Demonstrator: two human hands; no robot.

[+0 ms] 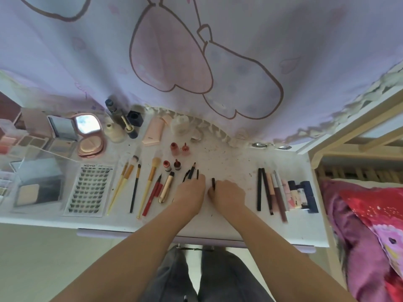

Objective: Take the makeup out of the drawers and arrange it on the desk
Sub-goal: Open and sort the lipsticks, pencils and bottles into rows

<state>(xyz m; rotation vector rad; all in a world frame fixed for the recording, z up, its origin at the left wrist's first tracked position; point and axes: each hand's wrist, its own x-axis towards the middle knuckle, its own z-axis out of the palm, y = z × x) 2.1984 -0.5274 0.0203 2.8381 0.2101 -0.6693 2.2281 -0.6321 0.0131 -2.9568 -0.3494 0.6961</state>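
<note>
Makeup lies in rows on the white desk (229,162). My left hand (190,192) rests palm-down on several thin black pencils and a spoolie (193,171) at mid-desk, its fingers curled over their lower ends. Just to its right, my right hand (227,194) pinches a short black wand (213,184) that stands out past the fingertips. Yellow-handled brushes (135,182), a red pen (152,198) and a gold tube (166,188) lie to the left. A row of pens and lipsticks (281,192) lies to the right.
A lash tray (89,190), compacts and a pink mirror compact (89,136) fill the left side, with clear organiser boxes (32,177). Bottles (122,123) and small red dropper bottles (180,149) stand further back. A lilac curtain (196,62) hangs behind; a bed (370,225) is at right.
</note>
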